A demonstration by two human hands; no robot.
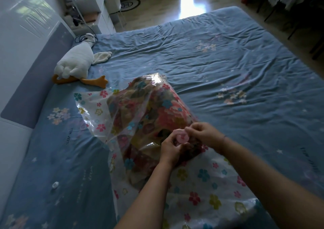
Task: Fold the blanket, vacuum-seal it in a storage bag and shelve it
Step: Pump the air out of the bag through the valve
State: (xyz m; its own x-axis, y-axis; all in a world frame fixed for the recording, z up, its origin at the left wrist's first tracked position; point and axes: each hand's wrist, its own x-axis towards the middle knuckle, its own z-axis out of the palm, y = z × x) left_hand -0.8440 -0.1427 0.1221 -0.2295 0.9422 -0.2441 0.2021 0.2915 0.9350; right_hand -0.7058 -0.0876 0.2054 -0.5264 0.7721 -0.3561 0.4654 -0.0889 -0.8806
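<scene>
From the head camera, your folded blanket (149,116) sits inside the clear flower-printed storage bag (201,185), which lies on the blue bed (219,53) toward its near edge, with the bag's flat, empty part spreading toward you and a loose flap reaching out toward the headboard (35,74) side. Both of your hands meet on top of the bulging bag at its small pink round valve (182,138). Your left hand (171,150) has its fingers curled in, pinching at the valve's near edge, and your right hand (204,134) pinches the valve from the far side with thumb and fingertips closed on it. A white stuffed goose (75,64) with orange feet lies by the headboard at the far left of the bed, well apart from the bag. A small white object (55,185), too small to identify, rests on the sheet near the left edge.
</scene>
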